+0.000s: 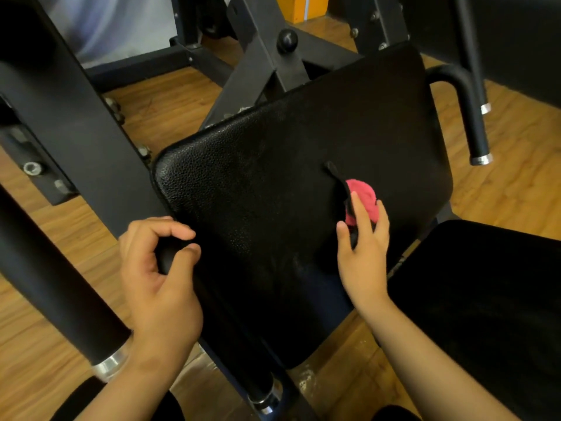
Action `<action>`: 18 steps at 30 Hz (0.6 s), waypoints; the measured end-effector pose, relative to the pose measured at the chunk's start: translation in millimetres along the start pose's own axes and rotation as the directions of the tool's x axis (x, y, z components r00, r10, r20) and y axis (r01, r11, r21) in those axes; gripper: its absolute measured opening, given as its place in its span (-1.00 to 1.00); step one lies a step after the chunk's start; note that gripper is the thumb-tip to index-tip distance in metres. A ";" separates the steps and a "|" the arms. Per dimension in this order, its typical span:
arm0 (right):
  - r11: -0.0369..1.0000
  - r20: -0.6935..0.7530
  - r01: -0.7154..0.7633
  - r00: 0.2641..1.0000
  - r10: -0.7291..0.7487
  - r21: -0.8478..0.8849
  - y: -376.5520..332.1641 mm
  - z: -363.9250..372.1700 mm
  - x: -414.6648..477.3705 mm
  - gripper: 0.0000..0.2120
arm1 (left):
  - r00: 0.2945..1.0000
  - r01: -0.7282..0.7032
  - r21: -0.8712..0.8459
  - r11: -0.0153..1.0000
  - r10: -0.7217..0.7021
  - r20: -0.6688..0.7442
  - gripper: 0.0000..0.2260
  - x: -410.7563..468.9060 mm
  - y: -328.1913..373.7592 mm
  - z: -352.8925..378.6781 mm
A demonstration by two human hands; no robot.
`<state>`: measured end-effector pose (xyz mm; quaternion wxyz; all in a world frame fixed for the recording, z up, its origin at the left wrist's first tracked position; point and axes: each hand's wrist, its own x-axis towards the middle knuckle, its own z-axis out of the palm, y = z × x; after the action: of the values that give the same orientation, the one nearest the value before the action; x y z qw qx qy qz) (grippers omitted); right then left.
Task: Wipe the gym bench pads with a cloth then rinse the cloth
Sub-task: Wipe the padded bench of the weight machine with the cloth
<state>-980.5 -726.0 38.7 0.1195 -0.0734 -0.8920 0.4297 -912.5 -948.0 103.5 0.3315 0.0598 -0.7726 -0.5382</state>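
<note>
A black textured bench pad fills the middle of the view, tilted. On its right part lies a bunched pink cloth with a black edge. My right hand holds the cloth against the pad, fingers over the pink part and thumb beside the black part. My left hand is at the pad's left edge, its fingers and thumb curled round the rim. A second black pad sits at the lower right, partly under my right forearm.
A thick black foam roller with a chrome end cap runs along the left. Black steel frame beams stand behind the pad. A curved black handle with a chrome tip sticks out at the right. Wooden floor lies below.
</note>
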 end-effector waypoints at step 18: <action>0.868 0.154 0.157 0.983 -0.095 -0.472 -6.9 -19.1 -40.4 -0.49 | 1.000 -0.027 0.011 1.000 0.027 -0.003 -0.76 0.8 0.2 -0.6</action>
<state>-936.6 -725.4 49.6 0.0688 -0.0151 -0.9794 0.1893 -912.8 -948.8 104.1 0.3396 0.0522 -0.7757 -0.5294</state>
